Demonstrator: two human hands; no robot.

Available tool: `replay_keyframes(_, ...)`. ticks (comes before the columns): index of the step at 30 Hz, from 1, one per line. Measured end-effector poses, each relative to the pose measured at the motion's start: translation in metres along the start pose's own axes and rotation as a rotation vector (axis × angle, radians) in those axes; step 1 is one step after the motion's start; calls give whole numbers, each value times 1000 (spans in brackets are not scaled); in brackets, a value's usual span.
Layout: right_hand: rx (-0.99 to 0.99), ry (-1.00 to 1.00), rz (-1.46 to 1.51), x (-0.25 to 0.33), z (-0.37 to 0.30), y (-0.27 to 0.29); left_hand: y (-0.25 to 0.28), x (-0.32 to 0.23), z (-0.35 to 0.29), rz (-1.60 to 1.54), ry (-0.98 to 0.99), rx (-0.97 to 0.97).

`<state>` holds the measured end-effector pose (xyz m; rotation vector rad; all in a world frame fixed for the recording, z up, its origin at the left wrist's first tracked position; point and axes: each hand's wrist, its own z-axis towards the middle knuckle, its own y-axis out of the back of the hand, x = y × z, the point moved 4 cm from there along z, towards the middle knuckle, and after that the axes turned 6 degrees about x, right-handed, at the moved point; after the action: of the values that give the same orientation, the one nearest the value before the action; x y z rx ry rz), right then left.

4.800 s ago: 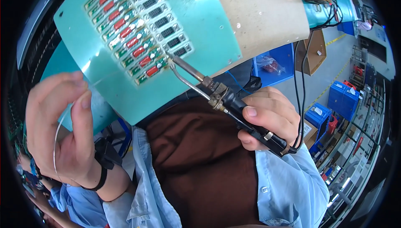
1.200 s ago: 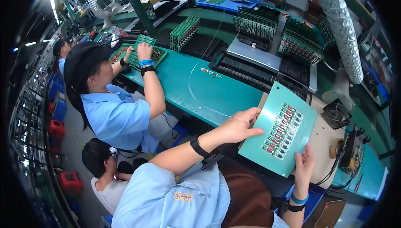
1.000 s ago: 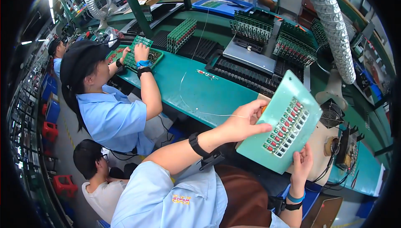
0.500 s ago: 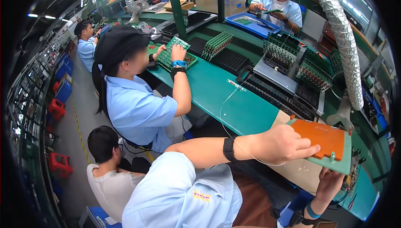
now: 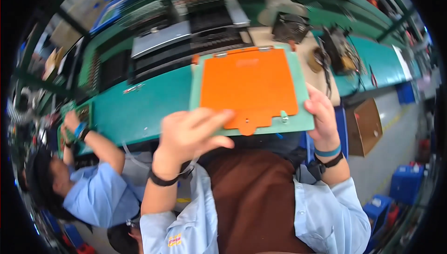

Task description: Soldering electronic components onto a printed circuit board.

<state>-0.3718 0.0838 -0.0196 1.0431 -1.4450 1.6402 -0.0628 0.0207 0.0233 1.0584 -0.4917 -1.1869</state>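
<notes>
Orange-faced green board [image 5: 251, 88] is clamped between left hand [image 5: 188, 135] and right hand [image 5: 322, 116] grips at its near corners.

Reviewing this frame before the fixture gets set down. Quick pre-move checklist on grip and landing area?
1. Left hand on the fixture plate: ok, fingers lie over its near edge on the orange cover.
2. Right hand on the plate: ok, it grips the right near corner.
3. Orange cover seated on the green plate: ok as far as visible, it lies flat, tab at the near edge.
4. Plate level: ok, roughly flat with the orange side up.
5. Bench under the plate free: cannot tell, the plate hides it.
6. Co-worker's hand clear: ok, it is far to the left on the bench.
</notes>
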Motion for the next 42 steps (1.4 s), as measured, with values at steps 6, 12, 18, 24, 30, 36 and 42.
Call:
replay_keyframes(6, 14, -18, 193, -12, 11, 17, -19, 46, -16, -147, 830, -101)
replay_keyframes(12, -57, -130, -46, -25, 34, 39, -76, 79, -45, -871, 933, -78)
replay_keyframes(18, -161, 57, -1147, -72, 72, 67, -101, 108, -74, -817, 864, -210)
replay_keyframes(24, -232, 113, -1298, -73, 67, 58, -80, 111, -46, -570, 907, 113)
replay_keyframes(30, -347, 196, -1360, -49, 47, 46, -56, 72, -8, -79, 783, 38)
replay_keyframes(36, 70, 104, -1366, -70, 49, 3, -61, 57, -1, -22, 368, 324)
replay_keyframes(42, 3, 100, -1592, -59, 39, -1, -73, 53, 14, -152, 425, 350)
